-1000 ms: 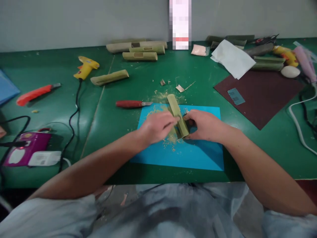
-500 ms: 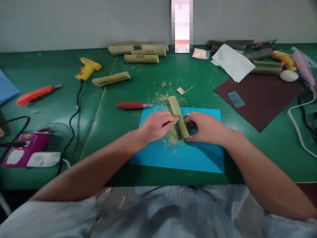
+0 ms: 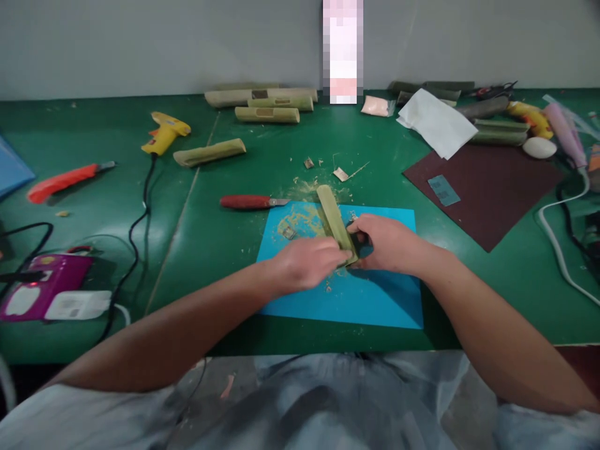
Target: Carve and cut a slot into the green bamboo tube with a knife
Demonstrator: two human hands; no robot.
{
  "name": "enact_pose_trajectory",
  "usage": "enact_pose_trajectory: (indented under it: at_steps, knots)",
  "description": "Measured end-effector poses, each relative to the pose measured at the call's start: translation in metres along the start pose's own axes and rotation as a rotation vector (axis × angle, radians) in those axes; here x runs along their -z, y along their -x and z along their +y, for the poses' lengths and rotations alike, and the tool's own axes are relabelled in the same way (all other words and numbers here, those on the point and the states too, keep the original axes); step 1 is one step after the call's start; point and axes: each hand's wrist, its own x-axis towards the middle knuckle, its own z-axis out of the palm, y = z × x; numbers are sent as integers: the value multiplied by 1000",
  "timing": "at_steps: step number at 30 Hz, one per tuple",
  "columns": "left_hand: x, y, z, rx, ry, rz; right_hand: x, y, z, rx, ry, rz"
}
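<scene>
A split green bamboo piece (image 3: 334, 219) lies slanted over the top edge of a blue sheet (image 3: 375, 294). My left hand (image 3: 307, 264) is closed around its near end, fingers curled against it. My right hand (image 3: 387, 242) grips the same piece from the right side, fingers wrapped at the near end with something dark under them that I cannot make out. Yellowish sawdust (image 3: 300, 222) is scattered on the sheet left of the bamboo. A red-handled knife (image 3: 253, 201) lies just left of the sheet, untouched.
Several bamboo pieces (image 3: 267, 103) lie at the back. Left side: yellow glue gun (image 3: 164, 132), orange cutter (image 3: 63, 180), purple device (image 3: 40, 294) with cables. Right side: dark sandpaper sheet (image 3: 487, 187), white paper (image 3: 435, 122), more bamboo, white cord (image 3: 560, 250).
My left hand has slid toward me along the bamboo to its near end, uncovering the sawdust patch. My right hand and the bamboo have barely moved.
</scene>
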Motion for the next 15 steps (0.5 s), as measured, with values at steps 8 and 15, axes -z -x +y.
enact_pose_trajectory:
  at_steps: [8,15]
  knots:
    - [3,-1,4,-43,26,-19,1,0,-1,-9,-9,-2]
    - [2,3,14,-15,56,-58,2,0,-4,-17,6,-15]
